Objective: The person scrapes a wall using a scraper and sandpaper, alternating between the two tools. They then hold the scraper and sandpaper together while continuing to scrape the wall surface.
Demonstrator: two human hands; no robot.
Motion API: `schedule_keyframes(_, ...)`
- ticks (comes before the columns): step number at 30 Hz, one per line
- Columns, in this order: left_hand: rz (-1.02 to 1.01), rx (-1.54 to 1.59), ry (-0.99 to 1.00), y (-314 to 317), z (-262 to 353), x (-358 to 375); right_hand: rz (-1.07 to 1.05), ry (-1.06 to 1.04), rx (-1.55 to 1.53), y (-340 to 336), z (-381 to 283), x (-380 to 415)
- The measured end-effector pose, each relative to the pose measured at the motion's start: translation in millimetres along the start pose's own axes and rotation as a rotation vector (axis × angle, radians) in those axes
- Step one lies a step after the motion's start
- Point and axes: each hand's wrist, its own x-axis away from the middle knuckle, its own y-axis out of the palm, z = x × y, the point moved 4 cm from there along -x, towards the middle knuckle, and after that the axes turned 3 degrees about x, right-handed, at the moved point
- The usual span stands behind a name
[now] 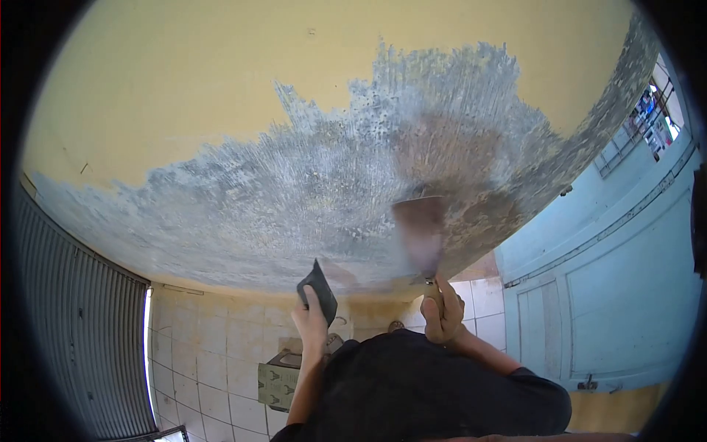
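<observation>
My right hand point(443, 313) is closed around the handle of a putty knife point(420, 228). Its wide blade is smeared by motion and overlaps the lower part of the wall point(309, 162). There, grey and brown scraped patches show through the yellow paint, with a ragged upper edge. My left hand point(311, 317) grips a dark, flat piece with a pointed corner point(319, 291), thumb across its face. It is held in front of the wall's lower edge, left of the putty knife; I cannot tell what kind of thing it is.
A box point(287, 359) with a green printed sheet point(277, 385) on it stands on the tiled floor point(213, 361) by my left arm. Grey corrugated shutter point(66, 317) closes the left side. On the right is a light blue door point(618, 309), with an opening above it.
</observation>
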Motion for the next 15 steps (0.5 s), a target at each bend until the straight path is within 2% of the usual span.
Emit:
schedule_keyframes(1,-0.007,-0.005,-0.002,-7,-2,-1,-0.087,0.034,-0.064,0,-5,-8)
schedule_keyframes(2,-0.003,0.123,-0.048,-12,-4,-2,-0.084,0.038,-0.061,-4,-9,-13)
schedule_keyframes(3,0.003,0.253,-0.095,-17,-6,-4,-0.194,0.055,-0.055,-3,-10,-15)
schedule_keyframes(4,0.001,0.254,-0.097,-21,-8,-5,-0.306,0.073,-0.049,-2,-11,-17)
schedule_keyframes(5,-0.058,0.405,-0.16,-22,-12,-6,-0.307,0.075,-0.047,-3,-14,-20)
schedule_keyframes(6,-0.118,0.556,-0.222,-22,-13,-6,-0.364,0.143,-0.08,-3,-16,-22)
schedule_keyframes(7,-0.12,0.556,-0.224,-23,-12,-7,-0.42,0.213,-0.114,0,-16,-23)
schedule_keyframes(9,-0.194,0.679,-0.349,-20,1,-7,-0.403,0.172,-0.098,5,-20,-28)
schedule_keyframes(11,-0.238,0.71,-0.368,-18,13,-11,-0.386,0.128,-0.08,9,-28,-30)
schedule_keyframes(13,-0.283,0.741,-0.387,-12,29,-15,-0.435,0.269,-0.111,12,-37,-31)
schedule_keyframes(15,-0.334,0.82,-0.374,-2,50,-17,-0.378,0.221,-0.108,18,-50,-38)
